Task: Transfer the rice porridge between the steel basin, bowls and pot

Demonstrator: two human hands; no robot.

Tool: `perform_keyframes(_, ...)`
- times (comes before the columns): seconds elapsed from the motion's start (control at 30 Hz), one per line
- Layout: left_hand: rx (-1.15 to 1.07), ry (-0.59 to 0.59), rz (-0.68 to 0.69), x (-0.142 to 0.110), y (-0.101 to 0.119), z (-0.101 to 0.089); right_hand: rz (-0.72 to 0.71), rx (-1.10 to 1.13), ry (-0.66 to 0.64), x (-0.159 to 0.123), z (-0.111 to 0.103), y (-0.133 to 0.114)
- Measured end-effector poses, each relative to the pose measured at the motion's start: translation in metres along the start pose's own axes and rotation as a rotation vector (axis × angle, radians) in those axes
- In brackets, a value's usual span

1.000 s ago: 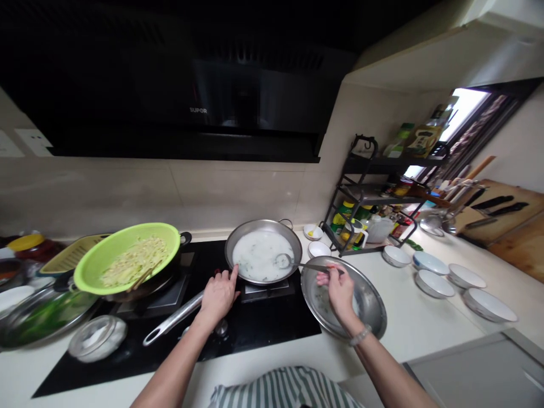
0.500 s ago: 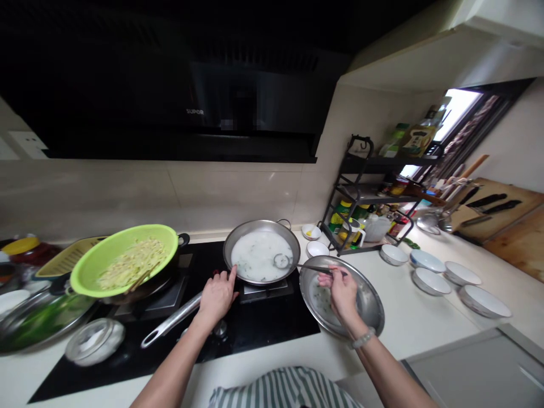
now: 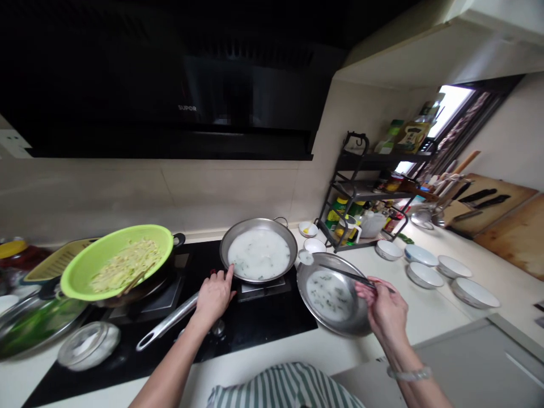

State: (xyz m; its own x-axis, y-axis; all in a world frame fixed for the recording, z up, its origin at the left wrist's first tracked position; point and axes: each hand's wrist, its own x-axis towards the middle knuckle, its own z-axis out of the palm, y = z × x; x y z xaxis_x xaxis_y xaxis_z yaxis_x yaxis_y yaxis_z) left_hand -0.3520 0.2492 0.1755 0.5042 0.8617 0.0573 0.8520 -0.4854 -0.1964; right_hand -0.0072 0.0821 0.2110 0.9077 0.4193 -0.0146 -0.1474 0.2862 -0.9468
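A wide steel frying pan (image 3: 293,241) of white, soupy liquid with green flecks sits on the stove. My left hand (image 3: 215,294) is closed around its handle near the pan, the index finger stretched along to the rim. Between the fingers of my right hand (image 3: 386,306) is the dark handle of a ladle (image 3: 340,272). The ladle's round scoop, holding some whitish liquid, is over the left rim of a steel basin (image 3: 361,328). More of the white liquid with green bits lies in that basin, just right of the pan.
A green colander (image 3: 76,277) of pale shreds with chopsticks rests over another pan at left. In front stands a glass jar (image 3: 89,345). Several white bowls (image 3: 425,276) are on the right counter, near a black spice rack (image 3: 340,187). Knives (image 3: 484,195) stand by the window.
My right hand has moved right, lifting the ladle's scoop out of the pan and over to the basin's rim. My left hand stays at the pan. The view has shifted slightly.
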Motion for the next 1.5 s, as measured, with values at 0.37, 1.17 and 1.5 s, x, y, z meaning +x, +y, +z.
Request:
perform_keyframes(0.37, 0.015, 0.005, 0.006, 0.0, 0.0, 0.002, -0.509, -0.602, -0.188, -0.006, -0.091, 0.051)
perform_keyframes(1.17, 0.014, 0.013, -0.008, 0.001, 0.001, 0.004, -0.336, -0.375, -0.534, -0.041, 0.059, 0.025)
perform_keyframes(1.5, -0.007, 0.015, -0.021, 0.001, 0.002, 0.001, -0.096, -0.287, -0.407, -0.031, 0.076, 0.05)
